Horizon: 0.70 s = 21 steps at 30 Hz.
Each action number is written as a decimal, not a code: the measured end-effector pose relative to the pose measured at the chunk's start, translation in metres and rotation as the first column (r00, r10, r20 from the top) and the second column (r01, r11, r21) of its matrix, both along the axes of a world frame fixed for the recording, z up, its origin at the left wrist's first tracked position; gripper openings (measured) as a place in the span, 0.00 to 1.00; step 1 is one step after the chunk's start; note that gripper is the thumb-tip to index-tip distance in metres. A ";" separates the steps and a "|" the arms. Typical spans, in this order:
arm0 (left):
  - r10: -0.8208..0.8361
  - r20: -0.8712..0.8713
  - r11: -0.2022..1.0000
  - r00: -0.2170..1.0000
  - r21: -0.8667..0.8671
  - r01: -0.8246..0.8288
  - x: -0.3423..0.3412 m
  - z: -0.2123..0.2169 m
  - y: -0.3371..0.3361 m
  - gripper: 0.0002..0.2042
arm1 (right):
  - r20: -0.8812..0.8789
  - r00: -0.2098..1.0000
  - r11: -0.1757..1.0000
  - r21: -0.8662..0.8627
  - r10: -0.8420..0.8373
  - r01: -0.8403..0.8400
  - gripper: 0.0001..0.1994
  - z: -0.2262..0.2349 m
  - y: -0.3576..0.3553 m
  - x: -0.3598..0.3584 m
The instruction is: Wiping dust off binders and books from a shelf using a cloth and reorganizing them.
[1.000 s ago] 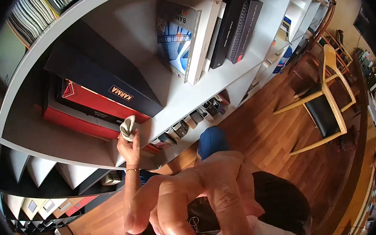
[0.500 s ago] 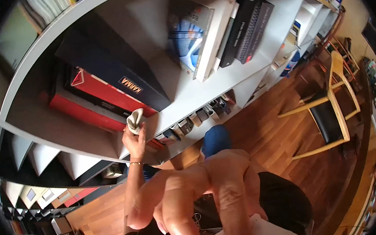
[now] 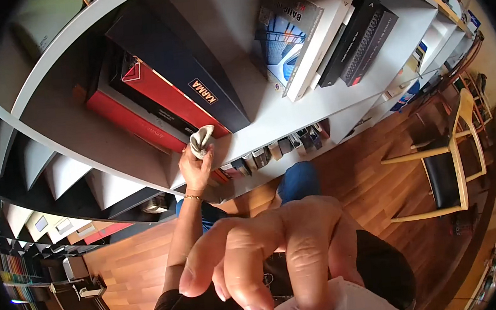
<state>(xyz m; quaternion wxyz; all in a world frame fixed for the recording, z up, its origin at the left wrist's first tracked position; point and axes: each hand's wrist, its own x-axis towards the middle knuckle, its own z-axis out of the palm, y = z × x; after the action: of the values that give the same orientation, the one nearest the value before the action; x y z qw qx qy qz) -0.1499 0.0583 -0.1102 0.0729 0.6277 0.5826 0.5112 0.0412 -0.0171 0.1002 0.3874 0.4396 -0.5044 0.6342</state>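
Note:
My left hand (image 3: 195, 170) is closed round a crumpled off-white cloth (image 3: 200, 142) at the front of a white curved shelf. The cloth is by the lower ends of a dark box-like book (image 3: 190, 71) and red-spined books (image 3: 175, 99) standing there. Large in the foreground, my right hand (image 3: 279, 246) has its fingers spread and bent downward. Its fingertips overlap white fabric or paper with print (image 3: 355, 305) at the bottom of the picture. Whether they touch it, I cannot tell. I make out nothing held in this hand.
More books (image 3: 332, 41) lean together farther right on the same shelf (image 3: 274, 117). Below it runs a lower row of small books (image 3: 282, 146). My knee in blue jeans (image 3: 298, 181) is close to the unit. A wooden chair with a black seat (image 3: 444, 173) stands right on the wooden floor.
The shelf and books have shifted right in the picture as the view turned. My left hand with the cloth appears slightly higher and farther right; my right hand's fingers remain spread.

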 end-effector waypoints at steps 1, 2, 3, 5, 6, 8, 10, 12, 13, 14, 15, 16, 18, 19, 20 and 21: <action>0.004 0.001 1.000 1.000 -0.001 -0.004 -0.002 0.000 -0.001 0.13 | 0.001 1.000 1.000 -0.001 0.004 -0.004 0.17 0.000 -0.001 -0.001; 0.005 -0.019 1.000 1.000 0.020 -0.005 -0.002 0.001 -0.001 0.13 | -0.015 1.000 1.000 -0.024 0.007 -0.008 0.19 0.002 -0.002 -0.002; 0.007 -0.040 0.999 0.999 0.040 -0.006 -0.003 0.001 -0.001 0.13 | -0.031 0.999 0.999 -0.048 0.011 -0.012 0.21 0.004 -0.003 -0.003; 0.008 -0.029 0.999 1.000 0.039 -0.006 0.000 0.002 -0.003 0.13 | -0.044 0.999 1.000 0.013 0.018 -0.018 0.20 0.016 0.007 -0.001; 0.006 -0.020 0.999 1.000 0.040 -0.005 0.001 0.004 -0.003 0.12 | -0.059 0.998 0.997 0.075 0.025 -0.021 0.19 0.019 0.012 0.000; 0.017 -0.044 0.999 0.999 0.041 -0.015 -0.001 0.001 -0.001 0.12 | -0.047 0.999 0.998 0.067 0.019 -0.016 0.19 0.017 0.010 -0.003; 0.017 -0.065 1.000 0.998 -0.016 -0.018 -0.009 -0.002 -0.001 0.13 | -0.015 1.000 0.999 0.054 -0.005 0.006 0.20 0.015 0.005 -0.011; 0.025 -0.066 1.000 0.997 0.018 -0.024 -0.011 -0.002 -0.002 0.13 | 0.001 0.999 0.999 0.022 -0.037 0.037 0.21 0.010 0.004 -0.015; 0.031 -0.065 0.998 0.997 0.058 -0.027 -0.012 -0.002 -0.003 0.13 | 0.012 0.999 0.999 0.009 -0.051 0.051 0.21 0.010 0.003 -0.018; -0.005 0.010 0.998 1.000 0.061 0.004 -0.009 0.000 -0.001 0.13 | 0.031 0.968 0.958 0.155 -0.248 0.240 0.24 0.026 0.013 -0.013; 0.016 0.009 0.998 1.000 0.064 -0.016 -0.009 0.000 -0.006 0.13 | 0.017 0.905 0.872 0.274 -0.426 0.405 0.26 0.034 0.031 -0.013; 0.004 0.009 1.000 1.000 0.028 -0.004 -0.007 0.000 -0.010 0.14 | 0.127 0.664 0.671 0.258 -0.737 0.695 0.22 0.043 0.031 -0.011; 0.036 -0.171 0.991 0.985 -0.118 -0.056 -0.027 -0.010 -0.018 0.16 | -0.068 0.008 -0.021 0.412 -0.998 0.911 0.16 0.061 0.061 -0.026; -0.010 -0.059 1.000 0.998 -0.017 0.009 -0.015 0.000 -0.017 0.15 | -0.177 -0.244 -0.293 0.347 -0.953 0.891 0.15 0.062 0.082 -0.036; -0.004 -0.071 1.000 0.997 0.002 0.005 -0.017 0.001 -0.021 0.15 | -0.322 -0.380 -0.461 0.230 -0.867 0.857 0.15 0.072 0.103 -0.051; 0.003 -0.080 1.000 0.997 0.025 -0.001 -0.020 0.003 -0.025 0.15 | -0.621 -0.440 -0.546 -0.024 -0.648 0.838 0.21 0.090 0.093 -0.063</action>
<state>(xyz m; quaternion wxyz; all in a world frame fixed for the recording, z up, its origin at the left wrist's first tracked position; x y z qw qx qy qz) -0.1698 0.0333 -0.1073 0.0409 0.6480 0.5792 0.4929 -0.0217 0.0756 0.1900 0.6599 -0.0078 -0.7064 -0.2557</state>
